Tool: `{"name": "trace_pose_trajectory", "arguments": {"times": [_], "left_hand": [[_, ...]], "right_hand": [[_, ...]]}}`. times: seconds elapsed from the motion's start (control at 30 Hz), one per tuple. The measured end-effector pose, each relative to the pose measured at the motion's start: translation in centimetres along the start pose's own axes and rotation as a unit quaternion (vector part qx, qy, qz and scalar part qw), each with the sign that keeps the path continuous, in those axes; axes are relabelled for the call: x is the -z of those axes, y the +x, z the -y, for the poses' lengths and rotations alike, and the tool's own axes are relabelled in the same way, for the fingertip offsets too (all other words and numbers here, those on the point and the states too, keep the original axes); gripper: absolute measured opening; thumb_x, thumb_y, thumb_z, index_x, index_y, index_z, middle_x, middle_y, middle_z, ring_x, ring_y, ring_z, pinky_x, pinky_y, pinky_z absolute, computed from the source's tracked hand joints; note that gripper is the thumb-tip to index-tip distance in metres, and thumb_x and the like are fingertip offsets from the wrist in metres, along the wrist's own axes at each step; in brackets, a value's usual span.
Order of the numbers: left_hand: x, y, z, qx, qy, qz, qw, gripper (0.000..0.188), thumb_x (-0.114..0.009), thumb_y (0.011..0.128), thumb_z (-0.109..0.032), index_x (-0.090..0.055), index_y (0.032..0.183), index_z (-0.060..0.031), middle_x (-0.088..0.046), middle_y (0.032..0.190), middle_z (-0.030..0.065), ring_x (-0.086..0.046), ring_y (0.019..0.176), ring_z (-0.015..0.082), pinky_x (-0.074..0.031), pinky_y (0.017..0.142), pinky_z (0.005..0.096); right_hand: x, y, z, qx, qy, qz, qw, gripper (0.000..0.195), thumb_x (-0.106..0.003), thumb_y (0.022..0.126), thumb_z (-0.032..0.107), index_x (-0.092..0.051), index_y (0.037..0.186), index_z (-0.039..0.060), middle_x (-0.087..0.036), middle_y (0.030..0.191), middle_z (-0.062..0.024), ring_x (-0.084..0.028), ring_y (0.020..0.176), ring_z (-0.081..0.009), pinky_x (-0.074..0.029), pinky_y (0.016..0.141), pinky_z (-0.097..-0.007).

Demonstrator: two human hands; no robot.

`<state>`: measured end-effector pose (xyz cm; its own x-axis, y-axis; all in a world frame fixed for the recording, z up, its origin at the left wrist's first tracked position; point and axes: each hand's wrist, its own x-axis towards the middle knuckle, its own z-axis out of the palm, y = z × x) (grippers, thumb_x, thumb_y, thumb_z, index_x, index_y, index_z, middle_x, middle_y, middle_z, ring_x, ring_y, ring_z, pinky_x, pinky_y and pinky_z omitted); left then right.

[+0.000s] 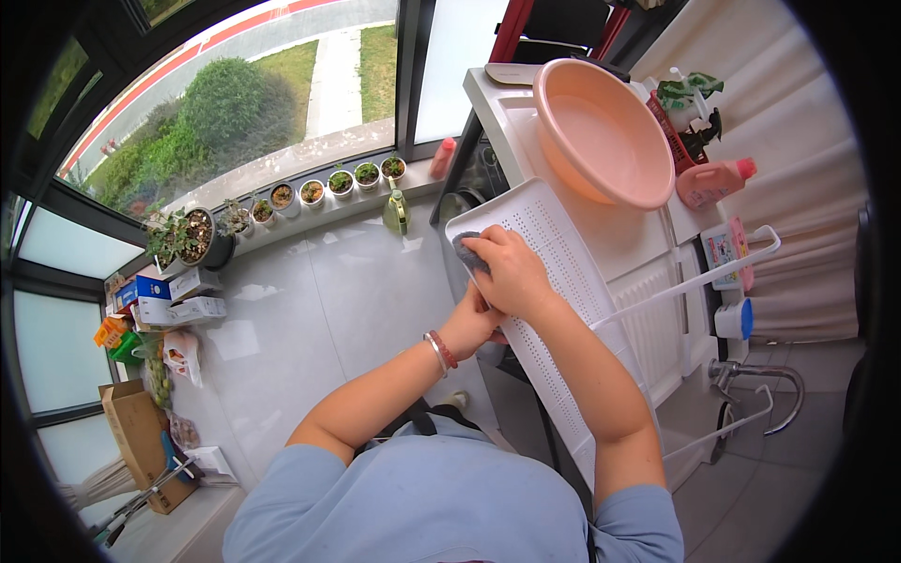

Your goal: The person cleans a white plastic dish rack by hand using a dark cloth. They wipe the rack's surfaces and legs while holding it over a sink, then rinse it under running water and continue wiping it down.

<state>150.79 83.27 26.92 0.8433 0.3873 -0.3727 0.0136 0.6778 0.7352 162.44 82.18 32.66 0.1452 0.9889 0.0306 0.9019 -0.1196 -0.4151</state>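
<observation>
A long white perforated plastic shelf rack (545, 218) lies tilted across in front of me, overlapping the counter edge. Two white legs stick out from it to the right, the upper leg (697, 281) and the lower leg (728, 428). My right hand (515, 271) presses a grey scrubbing pad (470, 250) onto the rack's rim near its far left corner. Just below, my left hand (473, 327) holds the rack's left edge, with some fingers hidden underneath. A bracelet and a bangle circle the left wrist.
A peach plastic basin (598, 141) stands on the white counter (517, 151). Beside it are a pink detergent jug (711, 184) and a red basket (669, 134) of bottles. A chrome faucet (764, 373) is at right. Potted plants (341, 184) line the window ledge; boxes (141, 443) stand left.
</observation>
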Motion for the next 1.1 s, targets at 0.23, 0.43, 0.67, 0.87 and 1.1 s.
{"name": "trace_pose_trajectory", "arguments": {"times": [0.23, 0.43, 0.67, 0.87, 1.1], "left_hand": [[-0.1, 0.3, 0.5, -0.004, -0.009, -0.007, 1.0, 0.064, -0.057, 0.09, -0.008, -0.022, 0.143, -0.0193, -0.049, 0.129, 0.0077, -0.059, 0.109, 0.0227, -0.06, 0.071, 0.0372], [-0.1, 0.4, -0.1, -0.025, 0.004, 0.003, 1.0, 0.066, -0.056, 0.086, -0.006, -0.02, 0.141, -0.0166, -0.052, 0.125, 0.0079, -0.063, 0.101, 0.0209, -0.061, 0.066, 0.0343], [-0.9, 0.3, -0.2, -0.041, -0.038, 0.021, 0.998, 0.062, -0.05, 0.084, -0.002, -0.021, 0.138, -0.0129, -0.054, 0.122, 0.0101, -0.065, 0.1, 0.022, -0.062, 0.066, 0.0371], [-0.5, 0.9, 0.2, -0.057, -0.01, 0.001, 0.998, 0.063, -0.048, 0.081, -0.001, -0.023, 0.138, -0.0129, -0.054, 0.121, 0.0079, -0.064, 0.094, 0.0179, -0.062, 0.062, 0.0321], [-1.1, 0.3, -0.4, -0.042, -0.016, 0.024, 0.999, 0.069, -0.052, 0.084, -0.002, -0.016, 0.141, -0.0166, -0.051, 0.127, 0.012, -0.063, 0.105, 0.0253, -0.062, 0.073, 0.0426]], "right_hand": [[-0.3, 3.1, -0.2, -0.023, -0.034, -0.066, 0.997, 0.033, -0.061, 0.074, 0.007, -0.068, 0.105, 0.0138, -0.059, 0.106, -0.0046, -0.056, 0.1, -0.029, -0.051, 0.082, -0.0391], [2.0, -4.7, -0.6, -0.039, 0.002, 0.03, 0.999, 0.033, -0.06, 0.074, 0.005, -0.068, 0.105, 0.0138, -0.059, 0.105, -0.0056, -0.057, 0.099, -0.03, -0.05, 0.083, -0.0395], [4.6, -5.9, -6.4, -0.173, -0.109, -0.105, 0.973, 0.037, -0.063, 0.073, 0.008, -0.065, 0.109, 0.0129, -0.058, 0.106, -0.0072, -0.057, 0.097, -0.031, -0.052, 0.079, -0.0419], [1.7, -8.8, -0.9, -0.033, -0.027, -0.05, 0.998, 0.034, -0.064, 0.072, 0.008, -0.065, 0.106, 0.0138, -0.058, 0.105, -0.0053, -0.057, 0.094, -0.0293, -0.053, 0.078, -0.04], [4.7, -7.9, -6.4, -0.19, -0.122, -0.079, 0.971, 0.033, -0.062, 0.075, 0.009, -0.065, 0.107, 0.0112, -0.059, 0.102, -0.0078, -0.058, 0.098, -0.0304, -0.052, 0.079, -0.0409]]}}
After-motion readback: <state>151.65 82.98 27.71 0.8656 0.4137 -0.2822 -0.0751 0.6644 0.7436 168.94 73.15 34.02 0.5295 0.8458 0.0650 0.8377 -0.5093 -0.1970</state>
